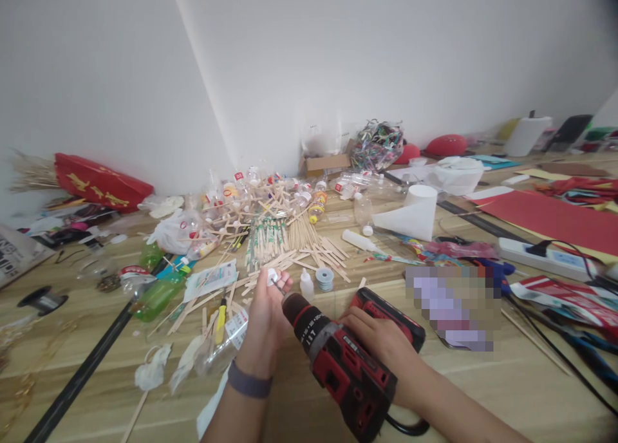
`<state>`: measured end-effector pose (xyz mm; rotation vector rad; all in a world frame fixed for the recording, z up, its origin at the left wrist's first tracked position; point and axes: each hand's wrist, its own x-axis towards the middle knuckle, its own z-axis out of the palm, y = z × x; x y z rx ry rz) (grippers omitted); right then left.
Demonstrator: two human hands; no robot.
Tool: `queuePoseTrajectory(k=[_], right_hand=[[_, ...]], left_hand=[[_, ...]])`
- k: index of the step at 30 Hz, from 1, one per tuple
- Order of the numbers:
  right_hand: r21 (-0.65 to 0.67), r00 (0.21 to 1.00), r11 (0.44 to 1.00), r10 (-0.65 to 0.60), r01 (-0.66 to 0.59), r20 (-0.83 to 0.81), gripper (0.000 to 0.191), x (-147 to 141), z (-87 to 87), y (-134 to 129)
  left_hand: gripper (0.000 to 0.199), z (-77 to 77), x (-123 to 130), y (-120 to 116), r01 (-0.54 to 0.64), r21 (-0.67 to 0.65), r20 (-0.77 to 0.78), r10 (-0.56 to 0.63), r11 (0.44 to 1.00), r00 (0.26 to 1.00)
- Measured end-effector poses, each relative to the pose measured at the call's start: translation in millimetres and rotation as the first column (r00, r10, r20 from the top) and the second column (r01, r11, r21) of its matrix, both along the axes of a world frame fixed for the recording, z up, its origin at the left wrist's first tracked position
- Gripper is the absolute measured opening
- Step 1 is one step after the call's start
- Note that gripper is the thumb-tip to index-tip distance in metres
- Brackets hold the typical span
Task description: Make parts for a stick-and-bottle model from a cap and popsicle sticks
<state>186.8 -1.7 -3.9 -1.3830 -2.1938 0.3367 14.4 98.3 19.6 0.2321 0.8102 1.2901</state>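
My right hand (pixel 379 337) is wrapped round the handle of a red and black cordless drill (pixel 333 349), which points away and to the left. The thin bit (pixel 279 287) at its chuck meets a small white bottle cap (pixel 272 276); whether it has gone through I cannot tell. Pinching that cap is my left hand (pixel 264 311), with a dark band at the wrist. Just right of the left fingers stand a small white dropper bottle (pixel 306 284) and a spool of pale thread (pixel 324 279).
Wooden sticks (pixel 318 256) and plastic bottles (pixel 232 198) are heaped ahead. A green bottle (pixel 159 296) and a yellow cutter (pixel 221 322) lie left. To the right are a power strip (pixel 545 259), red sheets (pixel 545 221) and a white paper cone (pixel 418 211).
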Motion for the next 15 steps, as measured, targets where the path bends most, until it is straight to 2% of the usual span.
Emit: queuePoseTrajectory(k=[15], right_hand=[[0.028, 1.000, 1.000, 0.007, -0.006, -0.023, 0.013, -0.9, -4.5, 0.4]], left_hand=[[0.028, 2.7, -1.3, -4.0, -0.008, -0.006, 0.003, 0.008, 1.000, 1.000]])
